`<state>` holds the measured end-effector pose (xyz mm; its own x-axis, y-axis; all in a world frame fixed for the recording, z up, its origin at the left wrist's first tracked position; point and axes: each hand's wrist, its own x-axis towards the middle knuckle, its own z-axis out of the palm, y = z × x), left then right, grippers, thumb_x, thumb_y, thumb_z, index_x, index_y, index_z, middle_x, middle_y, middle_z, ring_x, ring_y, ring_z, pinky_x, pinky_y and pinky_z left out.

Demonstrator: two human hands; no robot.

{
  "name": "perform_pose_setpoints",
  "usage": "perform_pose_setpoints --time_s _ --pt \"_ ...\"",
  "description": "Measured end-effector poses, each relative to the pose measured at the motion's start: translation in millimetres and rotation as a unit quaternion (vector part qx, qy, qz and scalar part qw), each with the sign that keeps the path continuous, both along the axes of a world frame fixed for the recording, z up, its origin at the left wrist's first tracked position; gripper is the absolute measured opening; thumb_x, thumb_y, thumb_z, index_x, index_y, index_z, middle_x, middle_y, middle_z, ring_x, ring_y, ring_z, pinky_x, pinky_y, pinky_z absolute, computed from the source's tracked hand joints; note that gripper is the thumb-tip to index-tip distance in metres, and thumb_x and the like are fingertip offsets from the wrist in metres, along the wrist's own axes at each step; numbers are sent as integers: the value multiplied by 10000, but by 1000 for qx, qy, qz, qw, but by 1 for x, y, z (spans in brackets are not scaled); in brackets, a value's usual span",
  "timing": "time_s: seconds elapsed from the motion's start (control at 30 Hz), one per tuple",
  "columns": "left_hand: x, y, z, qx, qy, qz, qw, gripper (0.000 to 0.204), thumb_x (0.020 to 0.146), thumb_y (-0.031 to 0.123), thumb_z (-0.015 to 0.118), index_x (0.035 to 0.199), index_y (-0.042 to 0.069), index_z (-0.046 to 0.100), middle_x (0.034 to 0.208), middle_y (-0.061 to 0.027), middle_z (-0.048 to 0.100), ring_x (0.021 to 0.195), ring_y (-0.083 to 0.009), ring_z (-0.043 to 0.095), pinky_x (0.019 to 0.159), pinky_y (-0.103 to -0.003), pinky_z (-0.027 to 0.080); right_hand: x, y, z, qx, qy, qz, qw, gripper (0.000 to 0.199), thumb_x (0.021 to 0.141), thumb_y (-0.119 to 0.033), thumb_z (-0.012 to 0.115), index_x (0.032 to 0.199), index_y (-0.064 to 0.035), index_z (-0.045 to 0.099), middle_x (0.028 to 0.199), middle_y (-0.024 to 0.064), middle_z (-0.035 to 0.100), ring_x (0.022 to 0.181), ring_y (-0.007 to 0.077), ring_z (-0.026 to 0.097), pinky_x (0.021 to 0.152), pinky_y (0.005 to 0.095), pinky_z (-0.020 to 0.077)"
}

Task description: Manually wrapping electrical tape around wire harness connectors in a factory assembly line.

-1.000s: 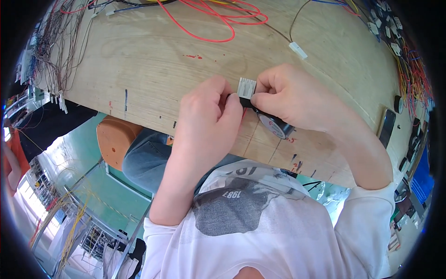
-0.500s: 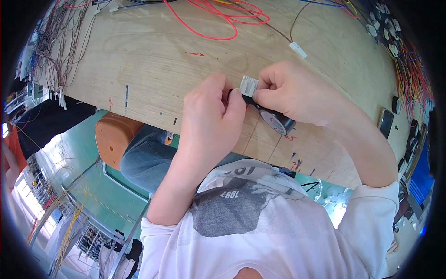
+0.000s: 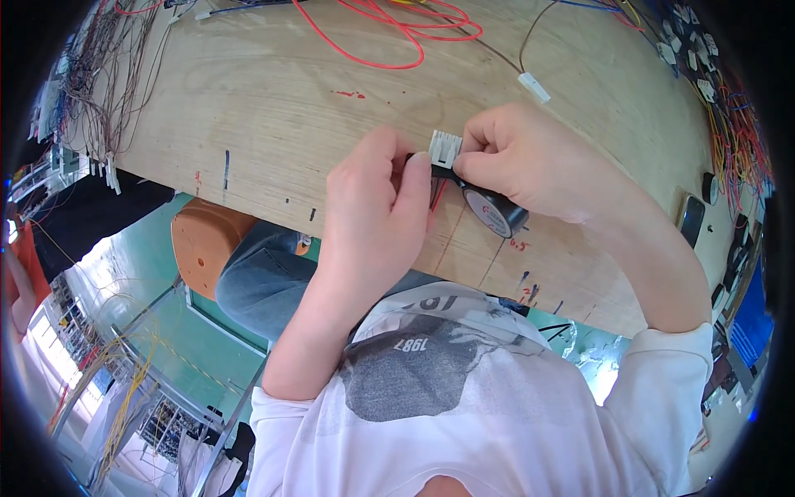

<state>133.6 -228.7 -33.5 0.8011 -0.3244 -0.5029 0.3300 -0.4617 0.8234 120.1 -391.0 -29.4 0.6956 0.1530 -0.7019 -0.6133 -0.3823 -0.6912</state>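
A broad pale plywood workbench [image 3: 273,99] filled the upper part of the view, and both hands met just above its near edge. The left hand [image 3: 373,211] rose from the lower middle on a bare forearm, knuckles toward the camera, its fingers curled in and its thumb and forefinger pressed together on a thin bundle of red and dark wires [image 3: 436,195] that ran up to a small white ribbed plastic connector [image 3: 444,149]. The right hand [image 3: 534,161] came in from the right, its forearm bent out of a white sleeve, fingers folded tight and pinching the right side of the connector — the connector sat between the two hands, touching both. A roll of black tape [image 3: 494,211] hung under the right hand, just beside the wires; a strip of the tape seemed to run to the bundle, though how the hand held the roll could not be told.

Farther up the board lay a loop of red wire [image 3: 389,29], and a second small white connector on a dark lead [image 3: 534,86] — well apart from the hands. A dark flat phone-like slab [image 3: 691,219] lay near the right edge.
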Motion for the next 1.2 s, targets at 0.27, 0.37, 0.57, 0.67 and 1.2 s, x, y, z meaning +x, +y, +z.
perform_pose_setpoints --time_s 0.27,0.37,0.57,0.67,1.2 --pt "-2 0 -13 35 -194 -67 978 96 770 28 512 727 -16 439 624 -183 498 605 -366 499 540 -422 381 -10 -4 -7 83 -43 -73 993 215 739 -164 523 737 43 578 585 89 546 500 135 502 448 292 393" --pt "-3 -2 -12 64 -218 -84 970 86 769 27 509 745 -12 436 649 -187 494 639 -369 499 556 -430 383 -6 -3 -5 2 -36 -15 999 210 742 -165 525 734 38 578 593 79 548 502 126 498 447 282 392" --pt "-6 -3 -6 104 -357 -112 921 78 764 34 523 754 -9 459 666 -170 498 712 -345 512 582 -396 415 -5 -4 -6 22 -20 -28 999 202 754 -166 523 735 29 576 596 57 547 484 116 487 438 268 388" --pt "-1 6 -9 55 -406 -114 905 72 770 42 540 758 -11 492 709 -154 542 701 -288 532 579 -348 434 -14 -5 -3 68 -45 -45 996 190 778 -162 530 750 21 572 605 37 547 488 96 480 436 256 388" --pt "-25 54 15 -449 213 167 852 91 800 59 575 771 10 505 818 -102 578 702 -138 571 620 -254 483 -25 39 49 -7 -340 -50 939 179 754 -50 584 926 0 600 842 30 565 741 84 490 656 213 378"
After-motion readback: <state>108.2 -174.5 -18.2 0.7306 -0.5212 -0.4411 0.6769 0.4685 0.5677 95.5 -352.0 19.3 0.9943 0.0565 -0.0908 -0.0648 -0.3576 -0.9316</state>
